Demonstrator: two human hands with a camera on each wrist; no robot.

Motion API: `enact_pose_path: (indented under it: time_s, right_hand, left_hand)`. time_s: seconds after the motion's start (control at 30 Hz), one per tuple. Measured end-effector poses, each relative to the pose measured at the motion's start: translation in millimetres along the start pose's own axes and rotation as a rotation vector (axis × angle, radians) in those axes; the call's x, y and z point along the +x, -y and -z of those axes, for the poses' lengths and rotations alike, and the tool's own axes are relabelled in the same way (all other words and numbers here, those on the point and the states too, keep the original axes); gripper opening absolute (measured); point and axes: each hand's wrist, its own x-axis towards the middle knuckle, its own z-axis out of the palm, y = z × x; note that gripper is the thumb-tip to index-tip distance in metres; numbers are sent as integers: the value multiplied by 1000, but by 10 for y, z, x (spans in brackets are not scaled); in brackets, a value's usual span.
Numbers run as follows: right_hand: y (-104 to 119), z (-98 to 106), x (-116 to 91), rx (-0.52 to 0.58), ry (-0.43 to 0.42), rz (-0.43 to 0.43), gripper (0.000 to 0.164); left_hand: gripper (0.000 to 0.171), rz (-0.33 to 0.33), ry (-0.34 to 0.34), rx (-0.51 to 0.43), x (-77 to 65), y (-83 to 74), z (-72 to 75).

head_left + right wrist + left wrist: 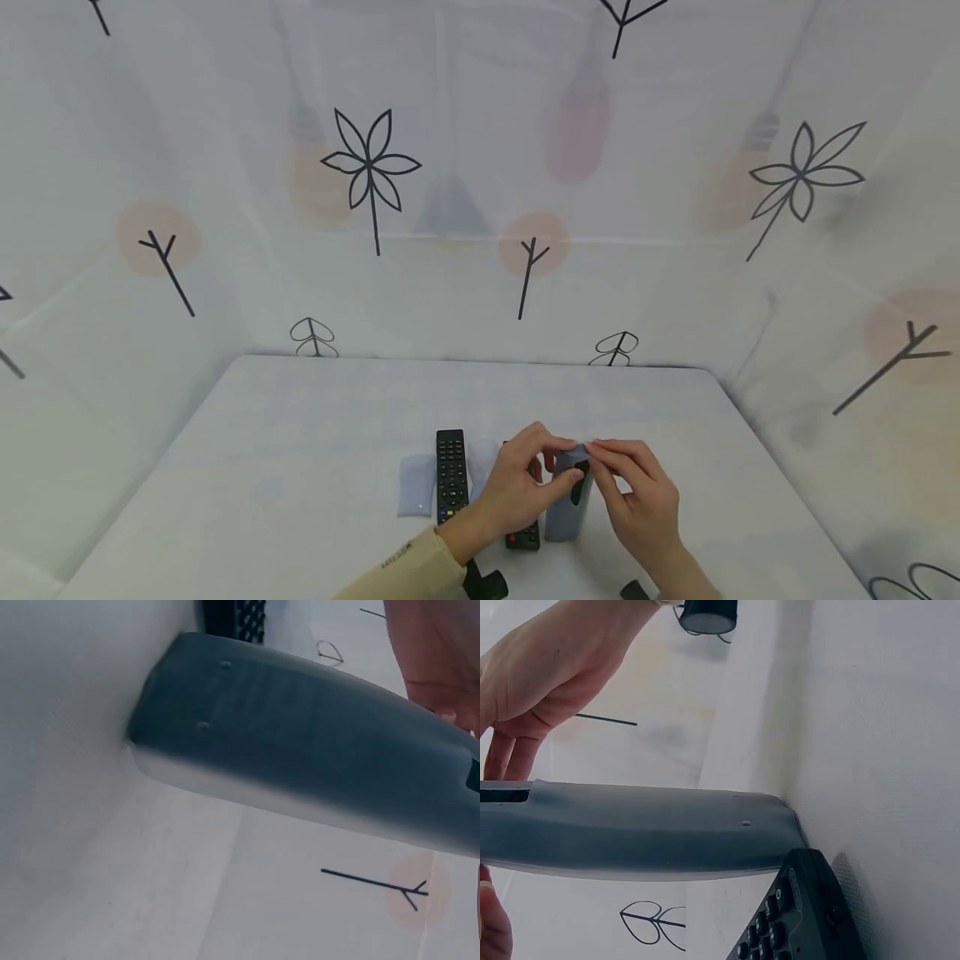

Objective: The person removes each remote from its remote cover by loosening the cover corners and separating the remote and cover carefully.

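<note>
A grey remote control [566, 512] stands on end on the white table, its back towards me. A dark opening [579, 483] shows in its upper part. My left hand [517, 483] holds its upper end from the left, thumb at the opening and forefinger at the top. From the right, my right hand [641, 496] pinches the top edge, thumb and fingertips close together there. The left wrist view shows the remote's lower end at the table, beside a black remote [802, 907]. What may lie between the right fingertips is hidden.
Another black remote [452, 471] lies further left, between a pale flat packet [416, 486] and a second pale packet [482, 458]. The nearer black remote [522, 537] is partly under my left hand. A patterned white cloth [450, 292] hangs behind the table.
</note>
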Motion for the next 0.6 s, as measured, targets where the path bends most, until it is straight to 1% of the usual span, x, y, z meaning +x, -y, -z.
enact_pose_path:
  time_s: [0.1, 0.23, 0.37, 0.4, 0.5, 0.53, 0.6]
  right_hand:
    - [-20, 13, 22, 21, 12, -1, 37]
    - [-38, 39, 49, 9, 45, -27, 37]
    - [-51, 63, 92, 13, 78, -58, 34]
    - [-51, 69, 101, 23, 81, -61, 30]
    - [-37, 88, 122, 34, 100, -77, 7]
    - [-30, 94, 128, 35, 108, -85, 14]
    - [-15, 102, 141, 31, 123, -105, 35]
  left_hand:
    - [34, 11, 9, -6, -3, 11, 7]
    - [33, 25, 17, -17, -9, 15, 14]
    - [32, 20, 12, -16, -2, 3, 22]
    - [32, 14, 11, -13, 0, 0, 23]
    - [32, 4, 12, -14, -8, 12, 15]
    - [32, 3, 13, -13, -14, 23, 10]
    - [33, 10, 14, -20, -47, 84, -17]
